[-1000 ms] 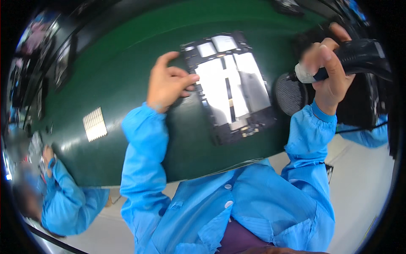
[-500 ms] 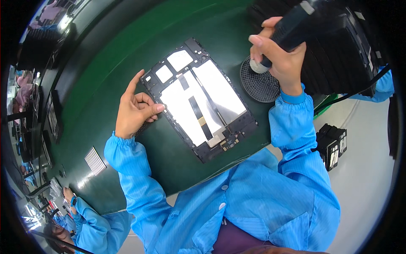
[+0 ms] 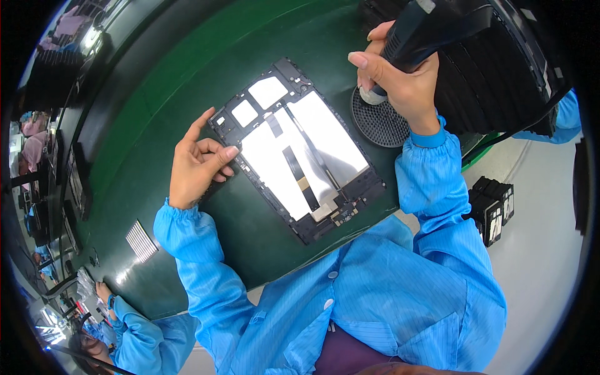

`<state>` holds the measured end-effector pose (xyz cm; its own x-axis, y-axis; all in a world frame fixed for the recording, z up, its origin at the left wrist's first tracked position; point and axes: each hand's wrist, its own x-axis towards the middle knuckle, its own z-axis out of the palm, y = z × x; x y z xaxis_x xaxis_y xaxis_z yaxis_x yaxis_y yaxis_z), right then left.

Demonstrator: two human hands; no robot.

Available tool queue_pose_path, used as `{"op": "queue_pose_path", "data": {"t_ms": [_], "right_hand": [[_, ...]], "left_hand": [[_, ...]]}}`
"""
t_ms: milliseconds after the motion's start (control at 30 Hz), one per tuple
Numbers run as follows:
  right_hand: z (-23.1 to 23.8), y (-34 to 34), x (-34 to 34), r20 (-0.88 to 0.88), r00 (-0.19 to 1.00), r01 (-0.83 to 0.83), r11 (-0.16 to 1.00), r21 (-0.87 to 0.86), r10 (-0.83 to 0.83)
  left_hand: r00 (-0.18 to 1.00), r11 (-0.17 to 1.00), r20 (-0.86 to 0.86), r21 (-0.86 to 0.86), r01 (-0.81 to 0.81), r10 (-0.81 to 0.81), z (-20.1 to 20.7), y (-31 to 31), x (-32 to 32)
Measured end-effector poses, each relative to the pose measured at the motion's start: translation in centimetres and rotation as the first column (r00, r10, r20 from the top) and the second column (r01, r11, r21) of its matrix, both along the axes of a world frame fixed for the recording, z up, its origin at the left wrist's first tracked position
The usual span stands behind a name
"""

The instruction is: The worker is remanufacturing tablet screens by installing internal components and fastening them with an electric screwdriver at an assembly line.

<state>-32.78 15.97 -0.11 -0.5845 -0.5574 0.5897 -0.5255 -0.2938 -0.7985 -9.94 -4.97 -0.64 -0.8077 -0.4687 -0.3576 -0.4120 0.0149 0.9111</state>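
Green table [image 3: 119, 187], black-framed tablet panel [image 3: 291, 164], round black dish [image 3: 389, 130], pale striped piece [image 3: 142, 241]

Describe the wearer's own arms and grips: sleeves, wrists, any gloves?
Left grip and right grip: bare, no gloves. Left sleeve and right sleeve: loose, bright blue, faintly striped, gathered toward the wrist. A smooth blue band circles the right wrist.

Tablet frame [image 3: 299, 153] lies left of the tray [image 3: 380, 128]

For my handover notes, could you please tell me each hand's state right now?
Left hand: partly curled, at the black-framed panel; grip cannot be told.
Right hand: closed, holding the black handheld tool.
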Motion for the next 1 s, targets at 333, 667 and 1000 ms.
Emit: {"op": "queue_pose_path", "data": {"t_ms": [333, 667, 1000], "right_hand": [[2.0, -0.1, 1.3, 0.162, 0.987, 0.014, 0.995, -0.103, 0.003], [5.8, -5.7, 7.7, 0.188, 0.914, -0.338, 0.932, -0.131, 0.358], [3.1, -11.8, 11.5, 0.140, 0.851, -0.497, 0.862, -0.099, 0.506]], "left_hand": [[0.999, 0.999, -0.022, 0.003, -0.048, 0.048, -0.4, -0.6, 0.3], [0.994, 0.999, -0.101, 0.015, 0.036, -0.034, -0.9, -1.1, 0.1], [0.994, 1.000, -0.109, -0.009, 0.029, -0.030, -1.5, -1.5, 0.4]]}}
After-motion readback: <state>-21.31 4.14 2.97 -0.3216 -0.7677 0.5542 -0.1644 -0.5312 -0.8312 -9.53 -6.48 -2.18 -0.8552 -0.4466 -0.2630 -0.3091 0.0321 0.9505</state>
